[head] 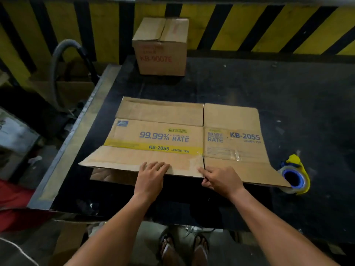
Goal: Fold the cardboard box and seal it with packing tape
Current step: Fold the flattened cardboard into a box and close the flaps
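A flattened cardboard box (172, 139) printed "99.99% RATE" and "KB-2055 LEMON TEA" lies on the black table (288, 96). My left hand (151, 175) rests on its near left flap with the fingers laid flat. At the slit between the two near flaps my right hand (221, 179) touches the flap edge, fingers partly curled; whether it pinches the edge I cannot tell. A roll of clear packing tape (294, 179) in a blue and yellow dispenser lies at the box's near right corner.
A closed cardboard box (161, 48) marked "KB-9007E" stands at the table's back edge. Behind it runs a yellow and black striped wall (249, 25). A grey hose (63, 60) and clutter sit left of the table. My sandalled feet (184, 248) show below.
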{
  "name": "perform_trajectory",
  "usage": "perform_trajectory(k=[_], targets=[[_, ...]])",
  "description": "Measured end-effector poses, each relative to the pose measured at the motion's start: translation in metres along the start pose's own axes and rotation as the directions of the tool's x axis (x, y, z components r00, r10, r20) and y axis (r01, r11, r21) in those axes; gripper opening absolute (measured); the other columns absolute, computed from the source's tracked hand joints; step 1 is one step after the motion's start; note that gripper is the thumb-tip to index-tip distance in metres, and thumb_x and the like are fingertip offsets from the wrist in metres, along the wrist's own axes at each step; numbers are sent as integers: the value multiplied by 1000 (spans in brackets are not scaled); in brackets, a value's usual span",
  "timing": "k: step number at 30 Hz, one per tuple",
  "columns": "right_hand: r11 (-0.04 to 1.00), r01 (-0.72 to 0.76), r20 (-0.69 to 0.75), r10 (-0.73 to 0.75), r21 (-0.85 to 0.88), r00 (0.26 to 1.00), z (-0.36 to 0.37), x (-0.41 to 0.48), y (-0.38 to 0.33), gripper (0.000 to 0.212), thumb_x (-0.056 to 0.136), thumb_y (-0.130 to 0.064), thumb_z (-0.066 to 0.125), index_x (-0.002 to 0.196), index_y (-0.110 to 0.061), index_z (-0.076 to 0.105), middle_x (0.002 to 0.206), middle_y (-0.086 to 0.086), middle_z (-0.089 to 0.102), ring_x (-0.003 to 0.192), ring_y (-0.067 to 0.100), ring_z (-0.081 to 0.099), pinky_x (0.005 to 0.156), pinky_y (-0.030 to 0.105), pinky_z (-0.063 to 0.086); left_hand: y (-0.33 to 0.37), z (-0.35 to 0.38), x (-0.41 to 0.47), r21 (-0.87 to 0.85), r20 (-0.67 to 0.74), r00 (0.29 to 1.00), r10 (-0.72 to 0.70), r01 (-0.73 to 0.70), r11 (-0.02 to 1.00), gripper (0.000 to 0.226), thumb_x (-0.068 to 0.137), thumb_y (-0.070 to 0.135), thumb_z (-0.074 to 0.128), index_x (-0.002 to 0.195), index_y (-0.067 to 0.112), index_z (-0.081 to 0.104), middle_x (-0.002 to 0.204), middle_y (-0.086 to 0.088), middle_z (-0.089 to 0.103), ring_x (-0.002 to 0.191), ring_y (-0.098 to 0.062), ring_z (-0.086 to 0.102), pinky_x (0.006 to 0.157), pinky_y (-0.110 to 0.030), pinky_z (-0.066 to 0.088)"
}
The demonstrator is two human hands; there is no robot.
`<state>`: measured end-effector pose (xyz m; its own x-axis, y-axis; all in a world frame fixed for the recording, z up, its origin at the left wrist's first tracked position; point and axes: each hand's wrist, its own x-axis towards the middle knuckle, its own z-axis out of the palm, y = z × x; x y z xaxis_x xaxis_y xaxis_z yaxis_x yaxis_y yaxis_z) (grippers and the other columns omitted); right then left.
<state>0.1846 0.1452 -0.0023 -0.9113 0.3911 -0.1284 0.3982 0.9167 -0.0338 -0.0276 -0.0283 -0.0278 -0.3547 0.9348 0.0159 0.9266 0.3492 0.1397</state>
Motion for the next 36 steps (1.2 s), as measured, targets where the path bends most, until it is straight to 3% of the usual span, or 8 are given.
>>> perform_trajectory(k=[8, 12, 18, 21, 25, 28, 32, 36], targets=[[990, -89, -205, 109, 106, 973, -108, 35, 18, 42, 81, -45, 54, 116, -27, 66, 125, -2, 64, 89, 30, 70, 65, 38, 56, -1, -94, 63, -86, -286, 958, -26, 1, 996, 31, 82, 14, 70, 108, 30, 75, 103, 8, 78, 95, -22, 72, 88, -41, 50], [983, -39, -209, 77, 181, 975, -162, 53, 31, 44, 86, -38, 54, 130, -35, 55, 117, -1, 71, 100, 30, 68, 79, 43, 55, -10, -139, 93, -75, -343, 939, -5, -22, 997, 35, 77, 12, 71, 107, 30, 72, 102, 7, 77, 95, -23, 69, 97, -43, 47], [976, -52, -287, 112, 212, 951, -230, 77, 46, 32, 97, -27, 52, 126, -35, 61, 106, -4, 74, 91, 20, 70, 78, 37, 56, 8, -197, 133, -121, -535, 836, -122, 68, 990, 39, 87, 13, 67, 123, 26, 71, 125, 3, 71, 136, -27, 48, 121, -62, 20], [979, -50, -349, 117, 196, 930, -258, 87, 45, 29, 99, -28, 50, 124, -32, 63, 102, -3, 74, 86, 19, 70, 76, 37, 56, 38, -206, 141, -316, -575, 743, -343, 185, 931, 54, 94, 21, 65, 147, 22, 53, 159, -10, 42, 154, -34, 17, 122, -65, 14], [968, -81, -427, 178, 236, 887, -290, 97, 51, 26, 98, -27, 52, 119, -27, 67, 104, -3, 74, 90, 20, 69, 78, 37, 56, 87, -230, 147, -761, -289, 687, -666, 258, 596, 90, 97, 49, 55, 162, 26, -2, 170, -14, -10, 155, -39, -3, 123, -63, 11], [944, -67, -429, 210, 324, 878, -310, 99, 53, 21, 97, -26, 53, 108, -25, 71, 99, -4, 74, 87, 17, 68, 75, 38, 57, 99, -257, 166, -953, 63, 760, -646, 239, 188, 98, 94, 69, 48, 160, 31, -14, 170, -15, -4, 154, -43, 6, 123, -59, 16], [886, -13, -394, 219, 464, 892, -337, 98, 47, 18, 98, -21, 55, 99, -19, 73, 83, -1, 72, 66, 10, 65, 62, 33, 57, 107, -295, 186, -986, 30, 823, -568, 117, 117, 85, 97, 67, 44, 162, 34, 0, 158, -17, 36, 142, -40, 38, 118, -54, 29], [758, 31, -309, 228, 652, 923, -362, 88, 39, 20, 99, -21, 56, 93, -14, 74, 75, 8, 71, 49, 5, 56, 47, 22, 45, 106, -322, 193, -964, 32, 830, -556, 173, 204, 83, 98, 69, 38, 160, 40, -9, 168, -20, 4, 149, -49, 21, 119, -60, 22]])
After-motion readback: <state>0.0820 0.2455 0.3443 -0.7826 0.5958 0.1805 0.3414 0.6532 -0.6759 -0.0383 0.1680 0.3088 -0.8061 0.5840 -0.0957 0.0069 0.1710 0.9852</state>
